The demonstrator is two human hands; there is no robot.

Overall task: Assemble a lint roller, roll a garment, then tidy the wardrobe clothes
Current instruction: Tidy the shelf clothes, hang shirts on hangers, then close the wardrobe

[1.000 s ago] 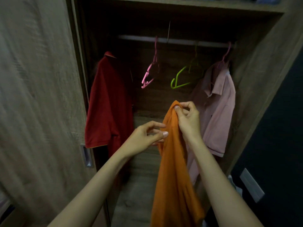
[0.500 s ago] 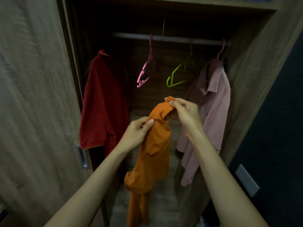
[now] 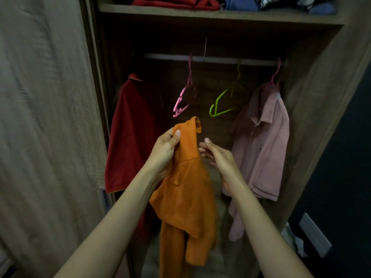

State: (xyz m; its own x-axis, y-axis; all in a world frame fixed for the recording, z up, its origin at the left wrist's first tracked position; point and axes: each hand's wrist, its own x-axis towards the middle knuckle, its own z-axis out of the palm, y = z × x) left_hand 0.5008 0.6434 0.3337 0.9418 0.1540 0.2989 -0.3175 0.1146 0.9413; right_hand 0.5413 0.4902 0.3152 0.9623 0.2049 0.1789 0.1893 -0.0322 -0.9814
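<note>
An orange shirt (image 3: 186, 197) hangs in front of the open wardrobe, pinched near its collar by my left hand (image 3: 164, 149). My right hand (image 3: 217, 157) is just to the right of the shirt, fingers apart, holding nothing. On the rail (image 3: 216, 59) behind hang an empty pink hanger (image 3: 183, 97) and an empty green hanger (image 3: 223, 103). A dark red shirt (image 3: 130, 137) hangs at the left and a pale pink shirt (image 3: 265, 149) on a pink hanger at the right.
The wooden sliding door (image 3: 46, 127) fills the left side. A shelf (image 3: 200, 16) above the rail holds folded red, blue and patterned clothes. The wardrobe's right wall (image 3: 321, 109) slants beside a dark surface with a grey plate (image 3: 315, 234).
My right hand has let go of the orange shirt's collar and opened. My left hand has taken the shirt near the collar and lifted it. The camera tilted up, revealing the shelf.
</note>
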